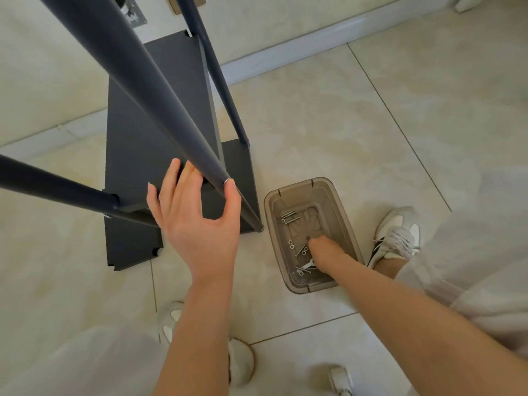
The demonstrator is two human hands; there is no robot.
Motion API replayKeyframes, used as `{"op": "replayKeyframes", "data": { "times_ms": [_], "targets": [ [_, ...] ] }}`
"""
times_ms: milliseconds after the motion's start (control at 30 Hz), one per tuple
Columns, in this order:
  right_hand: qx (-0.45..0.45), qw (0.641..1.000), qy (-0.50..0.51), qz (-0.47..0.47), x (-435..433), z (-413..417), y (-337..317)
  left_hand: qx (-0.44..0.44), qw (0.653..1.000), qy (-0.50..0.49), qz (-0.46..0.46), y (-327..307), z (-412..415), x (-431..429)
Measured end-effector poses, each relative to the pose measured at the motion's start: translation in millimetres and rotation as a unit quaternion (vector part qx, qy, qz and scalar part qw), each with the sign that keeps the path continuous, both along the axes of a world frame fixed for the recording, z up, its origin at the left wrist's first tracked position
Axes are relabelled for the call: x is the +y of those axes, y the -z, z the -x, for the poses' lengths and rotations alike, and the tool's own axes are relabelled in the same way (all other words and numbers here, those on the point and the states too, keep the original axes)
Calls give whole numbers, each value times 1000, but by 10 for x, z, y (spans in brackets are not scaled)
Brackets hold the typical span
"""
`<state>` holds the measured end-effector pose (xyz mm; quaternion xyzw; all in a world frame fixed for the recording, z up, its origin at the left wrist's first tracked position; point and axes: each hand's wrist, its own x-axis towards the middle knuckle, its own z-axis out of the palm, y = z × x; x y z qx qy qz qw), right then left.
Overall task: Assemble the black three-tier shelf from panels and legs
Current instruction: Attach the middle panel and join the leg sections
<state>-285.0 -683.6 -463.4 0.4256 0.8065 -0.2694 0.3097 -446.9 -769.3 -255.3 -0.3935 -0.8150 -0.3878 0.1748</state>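
Left hand (197, 224): fingers spread, touching leg (160, 90). Right hand (323, 250): in bin (298, 184), 4 o'clock; grip not discernible.

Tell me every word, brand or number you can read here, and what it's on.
None can be read.
Grey metal plate, top left: dark marks, too blurred to read.
Clear plastic box: moulded ribs only, no letters.
White sneaker: no brand showing.
Black shelf panel: blank.
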Motion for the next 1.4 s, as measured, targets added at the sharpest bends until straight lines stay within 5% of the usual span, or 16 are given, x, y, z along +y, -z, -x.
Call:
{"op": "replayKeyframes", "data": {
  "times_ms": [367,567,667,833,1233,1400],
  "targets": [
    [81,973,184,111,35,22,-161,-17,1000,3,2,-34,-22,4],
    [249,818,419,306,12,92,-451,-48,999,-1,20,-115,-46,21],
    [314,795,450,260,29,224,-611,-61,997,-5,39,-176,-65,7],
    [399,700,572,153,118,266,-884,-88,994,-7,67,-312,-64,-21],
    [535,646,526,140,102,783,-1853,-132,978,29,158,-635,144,26],
    [526,721,436,115,28,947,-2042,-121,943,22,309,-725,304,101]
  ]
}}
